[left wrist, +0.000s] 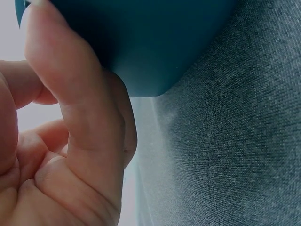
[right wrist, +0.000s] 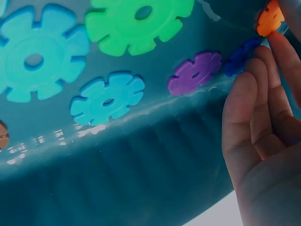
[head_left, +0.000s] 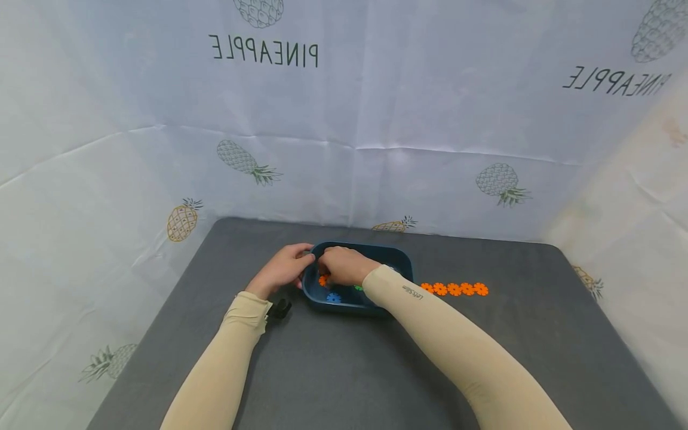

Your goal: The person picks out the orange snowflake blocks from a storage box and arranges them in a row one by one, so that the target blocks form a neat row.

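Observation:
A dark teal plastic tray (head_left: 400, 258) sits on the grey table with flower-shaped plastic discs inside. My left hand (head_left: 282, 267) holds its left end, thumb at the rim and the other fingers against the outer wall; the left wrist view shows the thumb (left wrist: 70, 70) close up. Down inside the tray, my right hand (head_left: 346, 266) pinches an orange notched disc (right wrist: 270, 19) between thumb and index finger. Near those fingers lie a dark blue disc (right wrist: 241, 57) and a purple disc (right wrist: 195, 73). Light blue discs (right wrist: 107, 99) and a green disc (right wrist: 141, 21) lie farther along the tray floor.
Several orange discs (head_left: 454, 289) lie in a row on the table right of the tray. A small black object (head_left: 280, 309) is at my left wrist. White cloth printed with pineapples (head_left: 349, 179) hangs behind the grey table (head_left: 333, 370) and at its sides.

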`<state>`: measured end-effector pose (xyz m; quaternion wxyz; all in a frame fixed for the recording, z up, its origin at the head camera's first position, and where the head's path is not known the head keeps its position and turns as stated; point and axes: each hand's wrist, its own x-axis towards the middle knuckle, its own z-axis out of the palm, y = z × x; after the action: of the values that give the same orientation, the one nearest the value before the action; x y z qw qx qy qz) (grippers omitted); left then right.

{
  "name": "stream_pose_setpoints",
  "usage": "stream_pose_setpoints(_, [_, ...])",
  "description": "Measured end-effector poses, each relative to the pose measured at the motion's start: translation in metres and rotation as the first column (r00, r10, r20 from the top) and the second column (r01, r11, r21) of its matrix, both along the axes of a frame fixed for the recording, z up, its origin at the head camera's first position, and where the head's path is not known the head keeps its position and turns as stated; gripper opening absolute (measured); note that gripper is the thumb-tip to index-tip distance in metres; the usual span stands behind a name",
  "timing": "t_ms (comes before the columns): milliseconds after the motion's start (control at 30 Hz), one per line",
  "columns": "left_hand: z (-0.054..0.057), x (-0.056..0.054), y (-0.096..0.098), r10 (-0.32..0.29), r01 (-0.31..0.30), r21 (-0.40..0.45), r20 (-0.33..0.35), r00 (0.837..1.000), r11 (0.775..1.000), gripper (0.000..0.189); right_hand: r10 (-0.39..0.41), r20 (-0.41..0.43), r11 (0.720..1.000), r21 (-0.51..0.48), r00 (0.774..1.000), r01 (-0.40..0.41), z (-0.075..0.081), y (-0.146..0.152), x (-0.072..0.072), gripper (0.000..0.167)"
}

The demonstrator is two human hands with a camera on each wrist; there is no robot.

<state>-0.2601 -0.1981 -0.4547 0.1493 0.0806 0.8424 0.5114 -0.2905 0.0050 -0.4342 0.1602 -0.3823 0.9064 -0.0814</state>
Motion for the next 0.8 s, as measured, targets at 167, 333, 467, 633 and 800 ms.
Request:
stream_pose_setpoints(167, [0.001,0.000,-0.001,-0.004,0.004,0.005,-0.001,1.000,1.000,0.046,-0.001,0.022,1.000,0.026,1.000,0.000,0.002,-0.002,-0.001,0.015])
stream_pose_setpoints(333, [0.000,-0.001,-0.001,-0.014,0.014,0.009,0.004,1.000,1.000,0.048,-0.002,0.052,0.999,0.034,0.999,0.000,0.006,-0.001,-0.001,0.015])
stream_pose_setpoints(467, [0.003,0.001,0.001,-0.016,0.016,0.005,-0.005,1.000,1.000,0.047,-0.012,0.074,1.000,0.016,0.997,0.011,0.010,0.003,-0.001,0.015])
stream_pose_setpoints(633, [0.004,0.002,0.002,-0.007,0.007,0.003,0.002,1.000,1.000,0.046,-0.021,0.111,1.000,-0.010,0.994,0.022,0.016,0.007,-0.002,0.017])
stream_pose_setpoints(800, [0.003,0.001,0.000,-0.010,0.010,0.010,0.010,1.000,1.000,0.047,-0.017,0.146,0.999,-0.031,0.989,0.022,0.021,0.008,-0.002,0.020])
